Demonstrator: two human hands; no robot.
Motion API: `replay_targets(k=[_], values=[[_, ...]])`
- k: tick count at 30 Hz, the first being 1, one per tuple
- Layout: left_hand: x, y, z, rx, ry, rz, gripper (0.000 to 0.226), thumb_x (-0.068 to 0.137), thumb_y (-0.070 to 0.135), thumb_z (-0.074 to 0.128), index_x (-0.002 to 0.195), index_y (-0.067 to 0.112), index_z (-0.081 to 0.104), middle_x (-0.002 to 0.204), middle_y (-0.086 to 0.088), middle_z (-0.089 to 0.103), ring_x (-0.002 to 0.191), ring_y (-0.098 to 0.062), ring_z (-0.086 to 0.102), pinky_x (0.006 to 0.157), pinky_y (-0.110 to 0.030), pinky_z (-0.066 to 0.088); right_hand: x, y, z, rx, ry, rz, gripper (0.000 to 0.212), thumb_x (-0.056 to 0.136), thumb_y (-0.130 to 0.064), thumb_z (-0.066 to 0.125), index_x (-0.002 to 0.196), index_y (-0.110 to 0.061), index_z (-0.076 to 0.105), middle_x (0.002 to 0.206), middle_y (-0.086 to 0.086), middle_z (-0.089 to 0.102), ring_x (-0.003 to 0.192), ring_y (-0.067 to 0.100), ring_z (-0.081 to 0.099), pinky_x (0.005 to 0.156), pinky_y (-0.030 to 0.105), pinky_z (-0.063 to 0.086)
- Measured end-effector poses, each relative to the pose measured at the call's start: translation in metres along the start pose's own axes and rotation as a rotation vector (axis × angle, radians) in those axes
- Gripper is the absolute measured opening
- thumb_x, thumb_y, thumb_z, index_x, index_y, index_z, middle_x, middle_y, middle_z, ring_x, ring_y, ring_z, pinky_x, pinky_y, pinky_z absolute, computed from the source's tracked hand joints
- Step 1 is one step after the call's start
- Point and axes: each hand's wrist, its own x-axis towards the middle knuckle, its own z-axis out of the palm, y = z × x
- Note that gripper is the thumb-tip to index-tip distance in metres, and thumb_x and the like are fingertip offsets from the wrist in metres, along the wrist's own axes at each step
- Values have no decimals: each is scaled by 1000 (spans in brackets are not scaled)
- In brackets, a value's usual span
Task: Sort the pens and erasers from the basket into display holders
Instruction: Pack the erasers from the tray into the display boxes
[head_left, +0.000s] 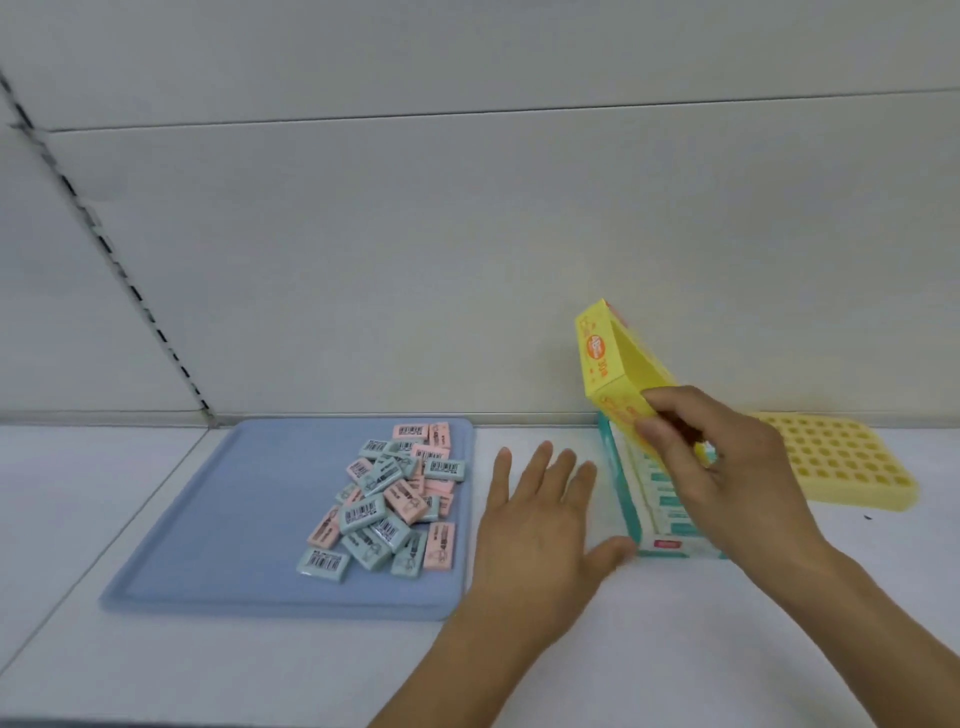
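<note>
Left of our left hand (535, 514), one flat blue rectangular plastic tray (218, 525) carries a heap of pink and pale blue wrapped erasers (389, 499), roughly thirty, too overlapped for an exact count. Our left hand lies flat on the white shelf (675, 649), fingers spread wide, thumb touching one teal-and-white cardboard display box (649, 499). Our right hand (727, 462) grips one yellow cardboard box lid (618, 358), tilted above that box. Beyond our right hand sits one yellow plastic pen holder (841, 462) with a grid of round holes.
</note>
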Motion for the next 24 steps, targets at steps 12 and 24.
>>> replay_targets(k=[12,24], values=[[-54,-82,-4,121,38,50,55,96,60,36,131,25,59,136,12,57,135,-14,45,114,-55,14,26,-74,123,-562,-588,238,29,91,-10,44,119,-7,39,110,12,64,103,33,62,65,32,35],[-64,-138,-53,-19,374,29,19,91,34,50,89,31,69,93,15,65,93,-10,59,96,-36,36,31,-66,139,-515,-428,112,23,99,-35,42,118,-27,52,114,-7,57,106,17,57,75,32,47]])
